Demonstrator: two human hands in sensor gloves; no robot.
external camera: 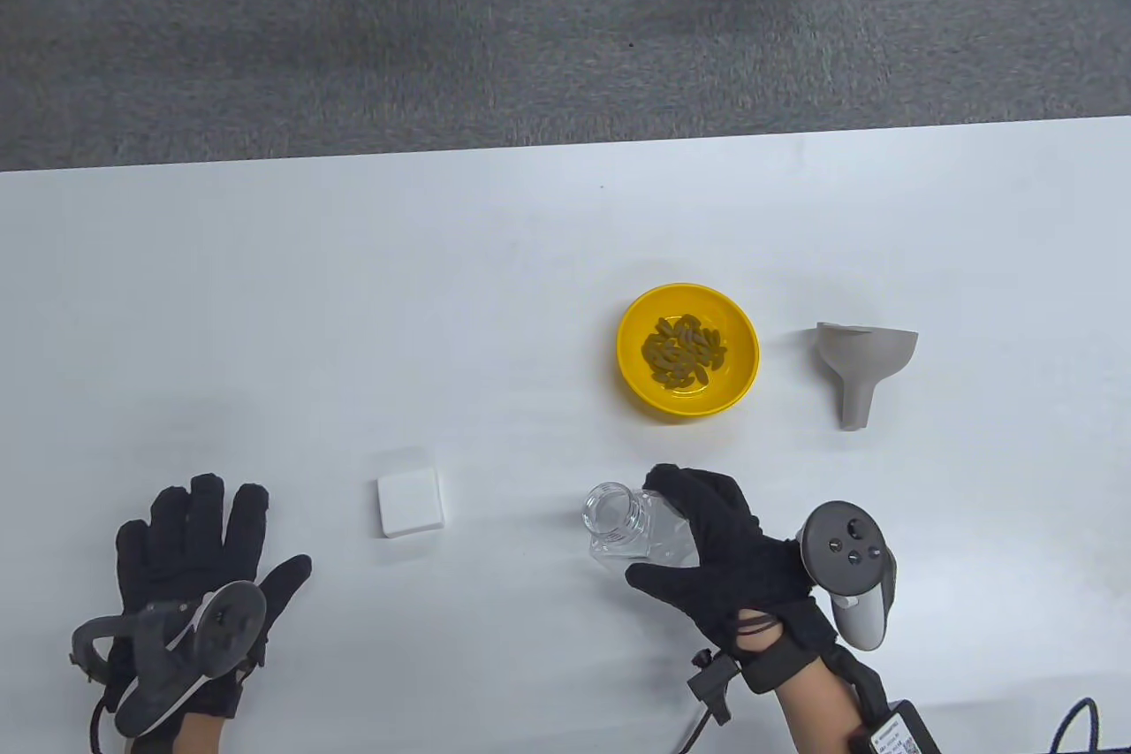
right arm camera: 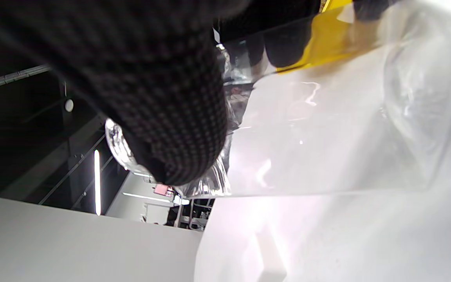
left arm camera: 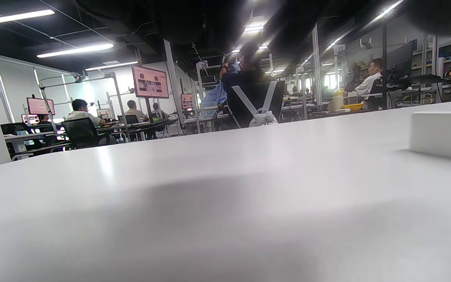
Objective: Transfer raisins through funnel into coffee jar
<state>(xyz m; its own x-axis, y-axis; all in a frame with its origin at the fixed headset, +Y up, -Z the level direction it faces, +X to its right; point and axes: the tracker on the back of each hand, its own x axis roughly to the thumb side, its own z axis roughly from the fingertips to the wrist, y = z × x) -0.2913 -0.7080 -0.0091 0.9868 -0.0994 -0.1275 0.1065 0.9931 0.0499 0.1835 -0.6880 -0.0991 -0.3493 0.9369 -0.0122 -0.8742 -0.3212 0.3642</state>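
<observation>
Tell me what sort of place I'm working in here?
Probably a shared lab or open-plan office, not a kitchen: a white table on grey carpet, and in the left wrist view, rows of desks with seated people, monitors and numbered pillars.

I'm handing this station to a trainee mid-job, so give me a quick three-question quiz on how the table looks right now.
1. True or false: the funnel already sits in the glass jar.
2. What holds the raisins? A) yellow bowl B) jar C) white lid
3. Which hand grips the jar?

Key: 1 false, it lies on the table right of the bowl. 2 A. 3 the right hand; the left hand lies flat on the table.
</observation>
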